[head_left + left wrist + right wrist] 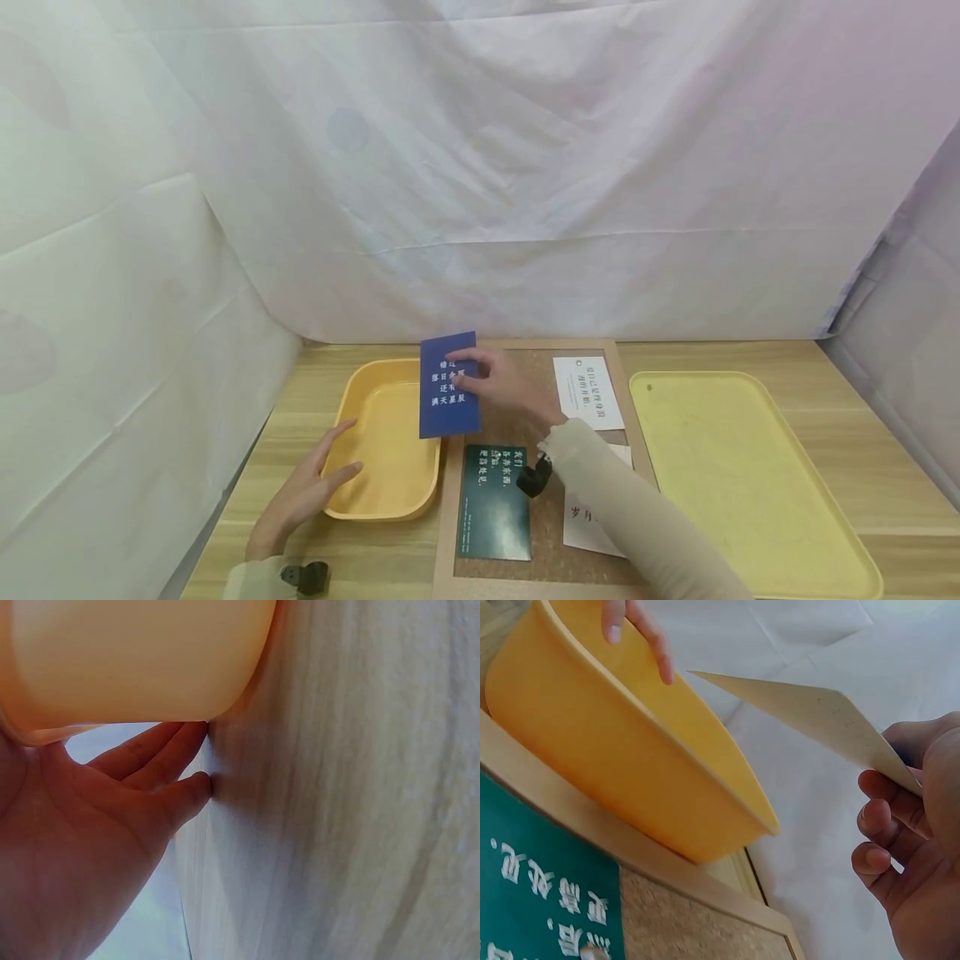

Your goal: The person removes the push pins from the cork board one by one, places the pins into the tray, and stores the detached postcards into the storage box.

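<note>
My right hand (504, 379) pinches a dark blue card (442, 417) with white lettering by its right side. The card is raised above the right rim of a deep yellow-orange basin (384, 512); its pale back (810, 712) shows in the right wrist view. My left hand (300, 492) is at the basin's left side, two digits extended over the rim. In the left wrist view, other fingers (154, 754) reach down outside the basin wall (142, 667) with their tips at the tabletop. A green card (493, 521) lies on a wood-framed corkboard (517, 569) below my right hand.
A pinned white card (581, 392) is at the corkboard's upper right. Lower down, my right forearm partly covers another white card (588, 537) with red characters. A flat yellow tray (738, 467) lies to the right, and white cloth (487, 192) hangs behind the table.
</note>
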The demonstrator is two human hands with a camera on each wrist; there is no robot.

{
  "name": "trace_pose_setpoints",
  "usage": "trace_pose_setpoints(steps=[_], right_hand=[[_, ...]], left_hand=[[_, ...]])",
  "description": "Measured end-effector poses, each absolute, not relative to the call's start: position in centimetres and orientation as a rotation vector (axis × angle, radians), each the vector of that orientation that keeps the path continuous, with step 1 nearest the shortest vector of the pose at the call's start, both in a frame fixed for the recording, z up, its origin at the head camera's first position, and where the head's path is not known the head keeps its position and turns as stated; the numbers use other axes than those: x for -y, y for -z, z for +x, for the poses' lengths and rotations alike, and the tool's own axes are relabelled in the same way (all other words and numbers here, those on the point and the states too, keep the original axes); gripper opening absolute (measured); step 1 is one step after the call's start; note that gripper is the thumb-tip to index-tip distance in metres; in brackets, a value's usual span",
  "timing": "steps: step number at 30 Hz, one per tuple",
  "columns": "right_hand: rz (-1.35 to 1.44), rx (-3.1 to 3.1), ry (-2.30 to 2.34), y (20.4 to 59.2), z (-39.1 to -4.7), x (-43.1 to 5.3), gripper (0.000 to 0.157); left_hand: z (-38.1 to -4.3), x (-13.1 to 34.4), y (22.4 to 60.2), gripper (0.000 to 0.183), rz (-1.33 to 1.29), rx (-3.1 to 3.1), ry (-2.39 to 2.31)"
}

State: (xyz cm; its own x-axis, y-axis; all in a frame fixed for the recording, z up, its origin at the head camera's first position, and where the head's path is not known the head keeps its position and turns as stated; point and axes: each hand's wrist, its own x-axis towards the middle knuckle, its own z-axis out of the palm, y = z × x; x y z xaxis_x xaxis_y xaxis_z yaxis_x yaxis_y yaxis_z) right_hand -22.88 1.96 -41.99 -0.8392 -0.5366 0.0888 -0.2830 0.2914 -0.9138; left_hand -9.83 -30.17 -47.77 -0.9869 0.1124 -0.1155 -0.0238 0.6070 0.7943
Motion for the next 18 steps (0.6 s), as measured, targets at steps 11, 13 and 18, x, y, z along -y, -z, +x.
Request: trace_pose_setpoints(steps=[11,13,18], right_hand=[[-0.832,-2.405,1.449,42.1,-22.6,0.0,0.037],[-0.799,-2.402,1.440,42.1,-22.4,0.3,0.037],[-0.718,-2.319,1.472,42.1,-21.9,1.0,0.036]], left_hand=[[-9.9,30.1,48.0,0.067,0.067,-2.711,-1.308],[-9.8,30.1,48.0,0.067,0.062,-2.713,-1.307],[-9.9,30.1,47.8,0.068,0.046,-2.711,-1.311]])
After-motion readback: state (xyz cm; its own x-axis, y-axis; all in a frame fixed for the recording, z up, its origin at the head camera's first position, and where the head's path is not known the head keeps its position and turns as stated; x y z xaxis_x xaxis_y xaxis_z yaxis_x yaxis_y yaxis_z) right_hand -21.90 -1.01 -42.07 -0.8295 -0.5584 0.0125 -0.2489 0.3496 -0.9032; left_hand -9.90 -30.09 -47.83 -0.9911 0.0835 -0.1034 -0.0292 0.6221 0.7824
